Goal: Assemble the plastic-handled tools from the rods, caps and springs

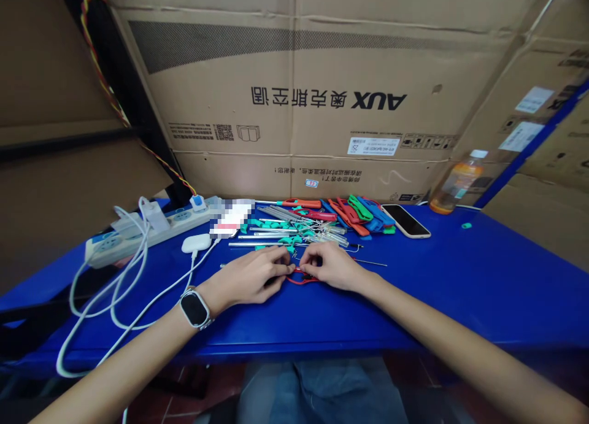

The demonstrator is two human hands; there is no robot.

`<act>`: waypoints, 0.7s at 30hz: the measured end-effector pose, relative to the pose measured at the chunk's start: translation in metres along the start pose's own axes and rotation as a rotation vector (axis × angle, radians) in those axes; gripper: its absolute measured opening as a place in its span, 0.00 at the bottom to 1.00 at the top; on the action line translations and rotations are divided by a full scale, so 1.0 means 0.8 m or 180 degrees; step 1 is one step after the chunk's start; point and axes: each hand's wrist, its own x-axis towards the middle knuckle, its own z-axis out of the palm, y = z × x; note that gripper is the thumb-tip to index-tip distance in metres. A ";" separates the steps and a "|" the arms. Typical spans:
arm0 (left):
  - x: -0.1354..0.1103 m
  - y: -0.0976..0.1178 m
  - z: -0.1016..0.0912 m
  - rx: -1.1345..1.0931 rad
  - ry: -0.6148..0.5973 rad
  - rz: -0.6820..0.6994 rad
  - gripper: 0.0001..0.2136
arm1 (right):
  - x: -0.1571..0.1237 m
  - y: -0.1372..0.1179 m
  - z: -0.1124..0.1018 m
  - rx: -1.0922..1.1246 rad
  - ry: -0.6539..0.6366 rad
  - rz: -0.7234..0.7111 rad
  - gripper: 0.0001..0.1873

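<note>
Both hands meet over a red lighter handle shell (pixel 301 281) near the middle of the blue table. My left hand (pixel 262 272), wearing a watch on the wrist, has its fingers closed on the shell's left end. From the other side, my right hand (pixel 334 265) bends over the shell with thumb and forefinger pinched; whatever sits between those fingertips is too small to make out. A thin metal rod (pixel 372 263) sticks out beyond the right hand. Just behind lie metal lighter tubes (pixel 264 235) and small green plastic parts (pixel 288 241).
Red, green and blue handle shells (pixel 361 212) are piled behind, beside a phone (pixel 407 220). A drink bottle (pixel 458 181) stands back right. At left are a power strip (pixel 151 231), white cables (pixel 124 289) and a white earphone case (pixel 196 243). Cardboard (pixel 294 56) walls the back.
</note>
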 end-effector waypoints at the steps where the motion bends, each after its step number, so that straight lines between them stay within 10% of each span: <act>1: -0.003 0.000 0.002 -0.0057 0.0036 0.0003 0.12 | -0.003 0.000 -0.001 -0.0003 0.0021 -0.0105 0.06; 14: -0.008 -0.003 0.006 -0.0092 -0.0029 -0.0210 0.14 | -0.054 0.018 -0.025 -0.0654 0.0280 -0.0634 0.09; 21: 0.039 0.013 0.005 -0.0318 -0.0092 -0.0447 0.17 | -0.047 0.019 -0.017 -0.0312 0.0403 -0.0364 0.05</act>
